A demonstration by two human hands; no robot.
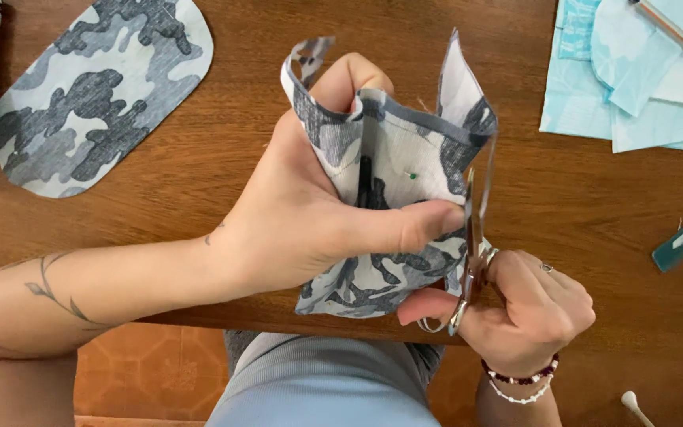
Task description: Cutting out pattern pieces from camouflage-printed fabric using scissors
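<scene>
The left hand (pixel 310 213) pinches a folded piece of grey camouflage-print cotton fabric (pixel 389 182) between thumb and curled fingers, lifting it clear of the brown wooden table (pixel 199 166) so its raw right edge stands free. The right hand (pixel 527 304) is closed through the loops of small metal scissors (pixel 472 253), blades pointing up along that edge. Well apart lie an oval camouflage fabric panel (pixel 96 91) at the left and pale turquoise fabric pieces (pixel 634 79) at the right.

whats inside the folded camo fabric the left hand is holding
The left hand's fingers are tucked inside the camo fabric, with one green-headed pin showing. The scissors cut its right edge. Anything deeper is covered.
</scene>
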